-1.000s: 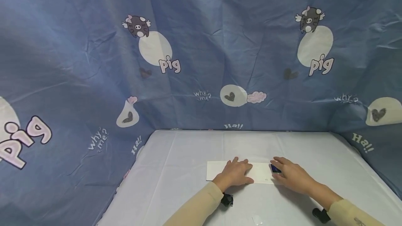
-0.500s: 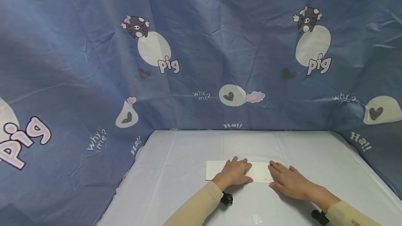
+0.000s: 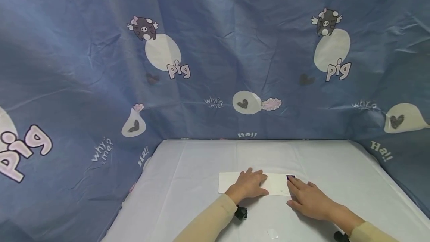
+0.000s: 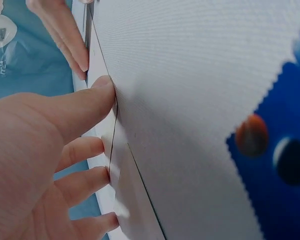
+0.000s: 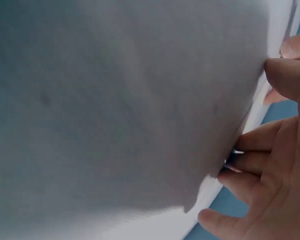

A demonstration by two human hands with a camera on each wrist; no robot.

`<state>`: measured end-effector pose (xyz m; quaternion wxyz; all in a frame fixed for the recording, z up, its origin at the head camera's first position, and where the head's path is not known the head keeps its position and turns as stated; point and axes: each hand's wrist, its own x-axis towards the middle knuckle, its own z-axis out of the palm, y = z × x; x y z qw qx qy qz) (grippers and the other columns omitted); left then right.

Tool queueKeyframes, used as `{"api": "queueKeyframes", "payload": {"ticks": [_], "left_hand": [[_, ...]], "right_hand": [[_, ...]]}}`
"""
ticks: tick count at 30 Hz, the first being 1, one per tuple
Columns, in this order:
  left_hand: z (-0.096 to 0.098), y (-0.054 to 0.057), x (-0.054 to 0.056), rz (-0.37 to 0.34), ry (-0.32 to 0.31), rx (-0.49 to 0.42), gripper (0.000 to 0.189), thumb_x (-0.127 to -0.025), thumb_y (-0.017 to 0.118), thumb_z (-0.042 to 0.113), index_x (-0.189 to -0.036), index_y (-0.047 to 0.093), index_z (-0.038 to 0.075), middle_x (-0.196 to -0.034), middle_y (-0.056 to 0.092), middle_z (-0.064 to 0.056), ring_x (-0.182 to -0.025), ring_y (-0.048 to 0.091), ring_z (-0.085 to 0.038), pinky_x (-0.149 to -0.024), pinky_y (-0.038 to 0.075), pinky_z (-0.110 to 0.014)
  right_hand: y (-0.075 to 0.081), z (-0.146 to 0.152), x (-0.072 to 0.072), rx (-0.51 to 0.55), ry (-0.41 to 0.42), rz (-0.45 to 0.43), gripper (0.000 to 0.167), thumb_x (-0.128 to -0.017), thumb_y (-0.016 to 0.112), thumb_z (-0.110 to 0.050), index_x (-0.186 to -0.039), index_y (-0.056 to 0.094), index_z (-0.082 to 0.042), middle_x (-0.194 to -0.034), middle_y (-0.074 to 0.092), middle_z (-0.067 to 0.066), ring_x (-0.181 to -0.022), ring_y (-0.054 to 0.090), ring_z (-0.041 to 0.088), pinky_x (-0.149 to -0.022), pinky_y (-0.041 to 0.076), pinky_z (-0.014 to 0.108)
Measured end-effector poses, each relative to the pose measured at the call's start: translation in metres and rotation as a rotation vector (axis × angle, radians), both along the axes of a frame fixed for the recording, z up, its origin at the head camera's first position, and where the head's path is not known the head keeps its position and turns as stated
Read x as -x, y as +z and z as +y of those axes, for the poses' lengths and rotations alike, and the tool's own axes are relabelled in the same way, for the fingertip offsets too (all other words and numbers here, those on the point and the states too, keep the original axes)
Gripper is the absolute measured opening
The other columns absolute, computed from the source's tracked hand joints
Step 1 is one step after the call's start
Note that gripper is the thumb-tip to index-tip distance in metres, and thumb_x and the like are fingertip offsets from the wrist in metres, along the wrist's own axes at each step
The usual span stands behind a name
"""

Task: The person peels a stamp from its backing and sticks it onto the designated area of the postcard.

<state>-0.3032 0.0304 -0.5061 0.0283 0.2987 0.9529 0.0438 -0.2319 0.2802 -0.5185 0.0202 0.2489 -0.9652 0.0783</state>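
A long white envelope [image 3: 277, 185] lies flat on the white-covered table. My left hand [image 3: 248, 186] rests across its middle with fingers spread; in the left wrist view its thumb [image 4: 102, 90] is at the near side. At the envelope's right end, a small dark-blue stamp [image 3: 290, 176] shows by the far corner. My right hand [image 3: 310, 199] has its fingers nearly straight, with the fingertips pressing on the stamp and covering most of it. In the right wrist view, only a dark-blue sliver of the stamp [image 5: 230, 160] shows between the fingers.
A blue stamp-like piece [image 4: 285, 145] with a toothed edge and round shapes lies close to the left wrist camera. A small clear scrap [image 3: 273, 233] sits nearer the front. Black wrist cameras [image 3: 241, 213] hang under both sleeves. A blue patterned curtain [image 3: 201, 66] surrounds the table.
My right hand first held the stamp over the envelope's right end, then laid its fingers flat over it. Now it has drawn slightly nearer, uncovering the stamp's far edge. My left hand has stayed in place.
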Motion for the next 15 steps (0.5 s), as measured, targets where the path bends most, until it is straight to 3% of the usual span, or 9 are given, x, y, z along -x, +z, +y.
{"api": "queueKeyframes", "payload": {"ticks": [8, 15], "left_hand": [[-0.0026, 0.0006, 0.0025, -0.012, -0.009, -0.018, 0.060, -0.086, 0.074, 0.055, -0.139, 0.061, 0.029, -0.148, 0.052, 0.007, -0.136, 0.046, -0.030, -0.107, 0.040, -0.054], [-0.0083, 0.0016, 0.0027, -0.060, -0.010, -0.106, 0.059, -0.090, 0.072, 0.049, -0.143, 0.057, 0.027, -0.151, 0.048, 0.005, -0.140, 0.042, -0.033, -0.109, 0.038, -0.052]], "right_hand": [[0.0010, -0.0017, -0.0001, 0.011, -0.023, -0.024, 0.077, -0.100, 0.051, -0.057, -0.148, 0.044, 0.003, -0.157, 0.036, 0.022, -0.141, 0.039, 0.041, -0.099, 0.033, 0.075], [0.0064, 0.0028, 0.0038, 0.097, -0.040, -0.033, 0.066, -0.096, 0.066, -0.043, -0.143, 0.052, 0.002, -0.152, 0.044, 0.021, -0.135, 0.047, 0.040, -0.097, 0.034, 0.075]]}}
